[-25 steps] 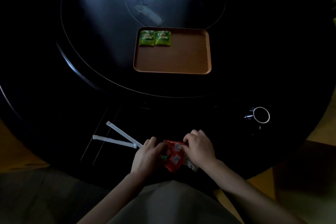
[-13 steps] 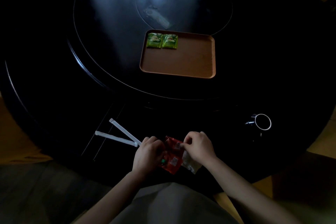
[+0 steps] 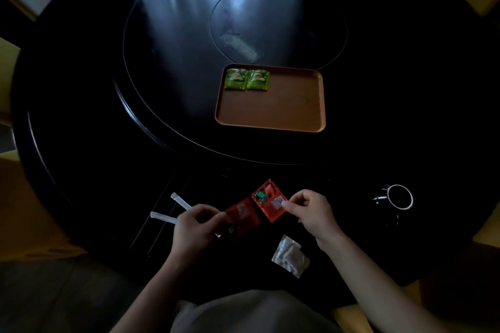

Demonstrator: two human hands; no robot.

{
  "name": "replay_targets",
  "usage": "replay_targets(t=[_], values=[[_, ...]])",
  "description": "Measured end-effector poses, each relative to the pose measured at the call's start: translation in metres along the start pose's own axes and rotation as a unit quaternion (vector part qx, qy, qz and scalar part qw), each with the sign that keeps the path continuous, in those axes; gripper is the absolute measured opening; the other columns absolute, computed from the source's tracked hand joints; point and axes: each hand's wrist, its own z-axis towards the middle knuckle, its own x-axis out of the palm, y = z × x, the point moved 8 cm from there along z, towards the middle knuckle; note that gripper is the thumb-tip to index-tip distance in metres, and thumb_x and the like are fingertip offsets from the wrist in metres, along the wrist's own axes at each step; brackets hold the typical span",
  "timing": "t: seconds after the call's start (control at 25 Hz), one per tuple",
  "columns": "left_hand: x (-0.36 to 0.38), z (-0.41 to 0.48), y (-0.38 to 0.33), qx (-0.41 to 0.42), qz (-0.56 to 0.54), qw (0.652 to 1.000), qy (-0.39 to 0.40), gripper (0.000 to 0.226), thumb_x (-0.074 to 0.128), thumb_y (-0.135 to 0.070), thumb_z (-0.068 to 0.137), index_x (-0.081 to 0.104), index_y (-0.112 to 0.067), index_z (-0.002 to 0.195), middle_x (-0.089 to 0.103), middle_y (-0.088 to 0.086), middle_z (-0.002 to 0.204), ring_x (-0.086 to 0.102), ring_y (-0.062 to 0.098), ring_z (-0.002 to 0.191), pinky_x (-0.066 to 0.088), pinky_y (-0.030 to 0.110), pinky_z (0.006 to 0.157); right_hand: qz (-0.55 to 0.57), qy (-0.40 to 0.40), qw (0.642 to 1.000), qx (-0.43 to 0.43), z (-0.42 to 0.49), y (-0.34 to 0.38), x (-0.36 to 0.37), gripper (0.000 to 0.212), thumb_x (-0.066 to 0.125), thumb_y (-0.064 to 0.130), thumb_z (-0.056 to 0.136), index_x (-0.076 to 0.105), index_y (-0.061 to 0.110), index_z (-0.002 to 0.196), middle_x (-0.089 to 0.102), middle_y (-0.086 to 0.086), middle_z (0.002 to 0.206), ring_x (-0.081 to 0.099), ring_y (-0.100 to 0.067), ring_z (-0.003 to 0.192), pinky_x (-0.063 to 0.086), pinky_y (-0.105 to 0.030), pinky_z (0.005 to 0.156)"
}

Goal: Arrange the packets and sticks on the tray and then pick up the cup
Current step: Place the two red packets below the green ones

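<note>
A brown tray (image 3: 284, 108) lies mid-table with two green packets (image 3: 246, 79) side by side in its far left corner. Near the table's front edge, my left hand (image 3: 196, 227) pinches one red packet (image 3: 242, 217). My right hand (image 3: 311, 211) pinches a second red packet (image 3: 267, 199) by its right corner, slightly lifted and apart from the first. White packets (image 3: 290, 255) lie on the table below my right hand. Two white sticks (image 3: 173, 209) lie left of my left hand, partly hidden by it. A dark cup (image 3: 397, 197) with a white rim stands to the right.
The round black table (image 3: 94, 143) has a raised turntable (image 3: 162, 62) carrying the tray. A clear flat object (image 3: 239, 46) lies beyond the tray. The table's front edge runs close to my lap.
My hands have pulled apart, each taking one red packet from the bunch. The white packets that were under my right hand now lie uncovered on the table.
</note>
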Motion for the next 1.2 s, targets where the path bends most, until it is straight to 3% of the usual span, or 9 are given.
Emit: replay_targets(t=[0.16,0.44,0.64,0.76,0.84,1.0,1.08,1.16,1.2], values=[[-0.022,0.022,-0.053,0.073,-0.021,0.995,-0.068,0.009,0.081,-0.017,0.080,0.072,-0.016,0.075,0.074,0.004,0.073,0.072,0.017,0.066,0.058,0.029,0.059,0.008,-0.008,1.000,-0.029,0.017,0.028,-0.008,0.009,0.073,0.012,0.084,0.064,0.010,0.082,0.063,0.000,0.070,0.058,-0.004,0.058,0.047,-0.020,0.057],[-0.008,0.110,-0.165,0.253,0.070,0.954,-0.141,0.018,0.079,-0.035,0.077,0.069,-0.021,0.071,0.070,-0.005,0.068,0.068,0.012,0.065,0.056,0.035,0.060,-0.084,-0.133,0.980,-0.123,0.090,0.115,-0.044,0.012,0.075,0.019,0.081,0.063,0.019,0.078,0.065,0.001,0.073,0.064,-0.016,0.070,0.051,-0.032,0.066],[0.016,0.158,-0.201,0.364,0.241,0.882,-0.179,0.012,0.073,-0.023,0.083,0.064,-0.017,0.076,0.065,-0.002,0.077,0.063,0.022,0.068,0.051,0.037,0.056,-0.167,-0.163,0.951,-0.201,0.123,0.164,-0.052,0.007,0.072,0.012,0.082,0.065,0.015,0.082,0.062,0.001,0.078,0.058,-0.013,0.075,0.043,-0.024,0.067],[0.039,0.173,-0.200,0.434,0.342,0.821,-0.143,0.008,0.065,-0.017,0.082,0.062,-0.012,0.077,0.065,0.006,0.079,0.061,0.030,0.068,0.047,0.038,0.056,-0.223,-0.183,0.921,-0.260,0.144,0.175,-0.049,0.010,0.070,0.005,0.078,0.066,0.014,0.081,0.063,-0.001,0.083,0.055,-0.011,0.078,0.042,-0.022,0.070],[0.058,0.181,-0.189,0.454,0.396,0.793,-0.087,0.014,0.058,-0.024,0.083,0.063,-0.012,0.080,0.067,0.007,0.083,0.063,0.031,0.073,0.047,0.039,0.061,-0.243,-0.170,0.909,-0.293,0.158,0.173,-0.043,0.013,0.068,0.000,0.074,0.066,0.012,0.079,0.064,-0.003,0.085,0.058,-0.014,0.080,0.045,-0.024,0.072],[0.070,0.186,-0.162,0.441,0.413,0.796,-0.024,0.020,0.059,-0.034,0.086,0.069,-0.016,0.087,0.069,0.002,0.093,0.065,0.027,0.085,0.050,0.040,0.069,-0.265,-0.173,0.903,-0.291,0.174,0.156,-0.042,0.026,0.058,-0.011,0.067,0.067,0.012,0.076,0.066,-0.006,0.091,0.063,-0.022,0.088,0.052,-0.033,0.077],[0.064,0.191,-0.158,0.426,0.414,0.804,-0.025,0.014,0.067,-0.029,0.086,0.070,-0.018,0.094,0.068,0.004,0.105,0.064,0.029,0.095,0.052,0.041,0.074,-0.289,-0.203,0.896,-0.269,0.175,0.151,-0.045,0.021,0.063,-0.005,0.071,0.067,0.014,0.077,0.066,-0.004,0.091,0.061,-0.023,0.088,0.052,-0.034,0.077],[0.066,0.197,-0.157,0.415,0.448,0.792,0.003,0.025,0.071,-0.028,0.084,0.068,-0.020,0.108,0.063,0.009,0.126,0.059,0.032,0.117,0.052,0.044,0.090,-0.331,-0.210,0.885,-0.251,0.176,0.150,-0.038,0.009,0.072,0.013,0.077,0.068,0.016,0.084,0.065,-0.003,0.093,0.059,-0.024,0.089,0.050,-0.035,0.077],[0.071,0.200,-0.156,0.416,0.467,0.780,0.027,0.032,0.070,-0.031,0.085,0.066,-0.021,0.115,0.057,0.011,0.136,0.052,0.031,0.128,0.048,0.045,0.099,-0.354,-0.210,0.880,-0.238,0.176,0.150,-0.033,0.014,0.074,0.024,0.078,0.069,0.016,0.089,0.064,-0.004,0.094,0.058,-0.026,0.090,0.050,-0.036,0.077]])
